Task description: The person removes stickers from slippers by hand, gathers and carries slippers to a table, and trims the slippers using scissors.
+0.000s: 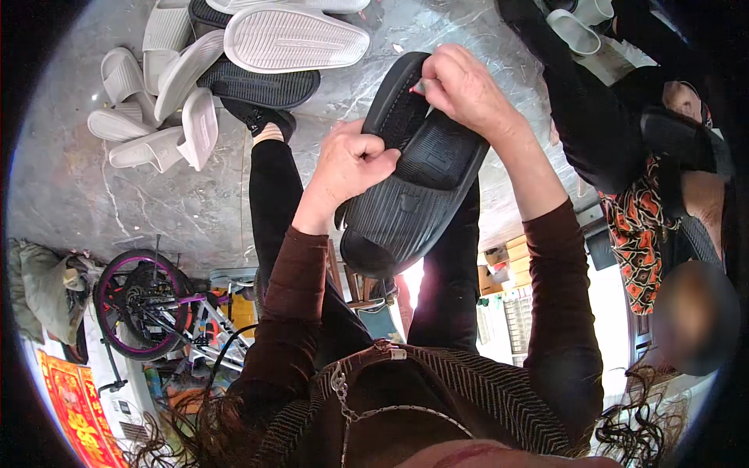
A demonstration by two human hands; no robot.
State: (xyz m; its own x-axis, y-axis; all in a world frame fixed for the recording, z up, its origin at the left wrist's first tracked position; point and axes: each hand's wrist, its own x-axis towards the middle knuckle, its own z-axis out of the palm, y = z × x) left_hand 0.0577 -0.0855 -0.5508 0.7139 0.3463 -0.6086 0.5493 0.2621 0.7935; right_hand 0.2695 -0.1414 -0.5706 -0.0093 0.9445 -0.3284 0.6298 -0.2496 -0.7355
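Observation:
Two black slide sandals [390,222] are held together over my lap, one partly behind the other. My left hand [347,168] is closed on the side edge of the black sandals, thumb and fingers pressed together. Near the upper end, my right hand [468,90] pinches a small item with a red tip [416,88] against the sandal; most of that item is hidden by the fingers. Ribbed straps and dark footbeds show between the two hands.
White sandals [296,39] and a black sandal [257,83] lie on the grey marble floor [195,203] at the upper left. A bicycle [148,304] stands at the lower left. Another person [593,125] sits at the right, near a white sandal [573,33].

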